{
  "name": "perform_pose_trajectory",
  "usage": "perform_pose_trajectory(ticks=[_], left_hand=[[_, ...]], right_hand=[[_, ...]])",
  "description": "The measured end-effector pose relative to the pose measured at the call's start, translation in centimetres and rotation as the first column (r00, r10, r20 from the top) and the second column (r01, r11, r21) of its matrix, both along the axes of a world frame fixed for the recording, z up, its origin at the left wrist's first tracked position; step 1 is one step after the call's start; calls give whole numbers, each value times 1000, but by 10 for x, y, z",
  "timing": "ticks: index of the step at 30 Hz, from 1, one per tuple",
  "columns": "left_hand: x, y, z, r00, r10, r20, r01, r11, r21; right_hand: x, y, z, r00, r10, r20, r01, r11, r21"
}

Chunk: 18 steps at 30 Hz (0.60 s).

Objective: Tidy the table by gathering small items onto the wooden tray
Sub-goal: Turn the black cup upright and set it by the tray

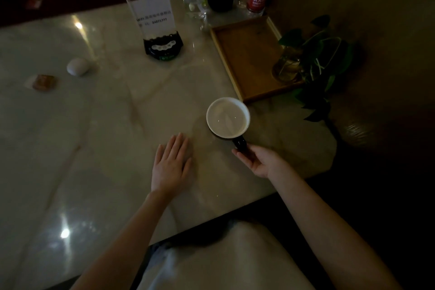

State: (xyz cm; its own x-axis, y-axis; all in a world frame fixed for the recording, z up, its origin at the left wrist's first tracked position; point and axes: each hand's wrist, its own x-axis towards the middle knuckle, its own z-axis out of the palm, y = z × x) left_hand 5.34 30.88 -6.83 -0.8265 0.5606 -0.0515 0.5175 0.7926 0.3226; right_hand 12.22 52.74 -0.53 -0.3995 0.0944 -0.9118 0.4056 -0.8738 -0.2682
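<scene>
Two hands: right point(256, 160) gripping mug point(227, 117) handle beside tray point(249, 59), left point(171, 165) flat, open; could clip tray rim, tipping mug

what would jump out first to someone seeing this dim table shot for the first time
The white-lined cup stands out brightest, near the table's middle front, its dark handle held by the right hand. The left hand lies flat on the pale table beside it. Behind the cup the wooden tray is bare but for a glass plant vase at its right edge.
</scene>
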Motion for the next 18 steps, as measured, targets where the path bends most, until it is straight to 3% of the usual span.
perform_pose_trajectory(ticks=[4,6,8,11,13,15,18], left_hand=[[-1,0,0,1000,0,14,0,1000,-21],[-1,0,0,1000,-6,21,7,1000,-29],[-1,1,1,1000,-11,14,12,999,-37],[-1,3,0,1000,-9,-18,8,999,-38],[-2,5,0,999,-12,-31,10,999,-36],[-2,8,2,1000,-15,-25,14,999,-38],[-3,18,8,1000,-5,6,6,999,-36]], right_hand=[[5,-1,6,990,141,-24,-135,977,166],[6,2,12,966,257,35,-255,911,323],[7,6,21,919,372,130,-378,742,554],[12,6,30,849,489,199,-394,335,856],[13,2,32,833,520,191,-339,206,918],[11,-3,28,849,503,165,-324,248,913],[4,-10,17,902,416,113,-305,430,850]])
